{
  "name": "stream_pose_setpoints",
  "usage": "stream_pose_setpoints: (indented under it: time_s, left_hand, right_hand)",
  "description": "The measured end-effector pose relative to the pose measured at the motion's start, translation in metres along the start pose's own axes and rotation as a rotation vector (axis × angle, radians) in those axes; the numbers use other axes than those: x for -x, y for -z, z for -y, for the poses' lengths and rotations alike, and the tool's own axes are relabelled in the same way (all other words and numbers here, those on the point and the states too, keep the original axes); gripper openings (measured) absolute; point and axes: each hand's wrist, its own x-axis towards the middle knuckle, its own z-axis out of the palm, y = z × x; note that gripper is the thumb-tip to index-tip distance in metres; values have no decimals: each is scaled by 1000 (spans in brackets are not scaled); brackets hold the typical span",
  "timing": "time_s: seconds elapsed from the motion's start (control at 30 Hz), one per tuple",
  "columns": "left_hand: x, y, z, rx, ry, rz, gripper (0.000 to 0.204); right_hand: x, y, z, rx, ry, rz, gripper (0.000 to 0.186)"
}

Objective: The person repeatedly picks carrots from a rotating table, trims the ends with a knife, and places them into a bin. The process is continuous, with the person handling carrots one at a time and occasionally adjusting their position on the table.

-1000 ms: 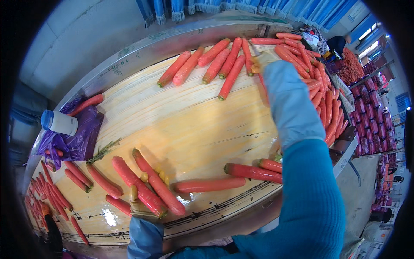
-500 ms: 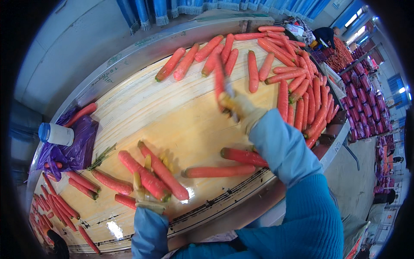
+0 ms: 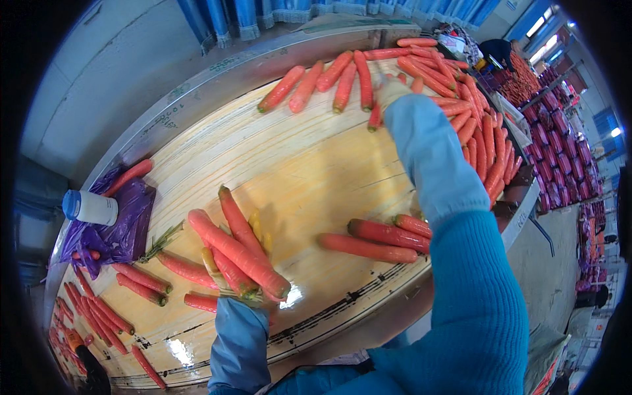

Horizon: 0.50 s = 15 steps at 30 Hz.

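Three carrots (image 3: 238,245) are gathered at your left hand (image 3: 220,280), which wears a pale yellowish glove. Your fingers are bent around this bunch: the thumb shows on its left side, the other fingertips (image 3: 257,227) come out on the far right side, and one carrot lies across on top.

Your right hand (image 3: 394,92) is stretched to the far side of the wooden table (image 3: 316,171), at the row of carrots there. It is blurred and partly covered by your light blue sleeve (image 3: 428,145), so I cannot tell how far it is open, or if it grips something. One short carrot end (image 3: 374,120) shows just beside it, and a large carrot pile (image 3: 484,141) lies to its right.

About writing, you have faint green marks (image 3: 168,118) on the metal rim (image 3: 217,89) of the table, and small dark characters (image 3: 522,219) on its right corner; both are bent by the lens.

At your left, a white jar (image 3: 97,207) with a blue lid (image 3: 71,205) lies tilted on a purple bag (image 3: 135,217). Near the lower left edge, a co-worker's orange-gloved hand (image 3: 74,339) is beside smaller carrots.
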Motion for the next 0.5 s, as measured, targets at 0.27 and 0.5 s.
stream_pose_setpoints:
  time_s: [0.27, 0.5]
  left_hand:
    - [3, 8, 16, 905, 117, 25, 63]
    - [19, -7, 8, 776, 93, -42, 63]
  right_hand:
    - [-41, -34, -85, -111, -255, -40, 52]
    - [119, 0, -65, -1579, -477, 333, 54]
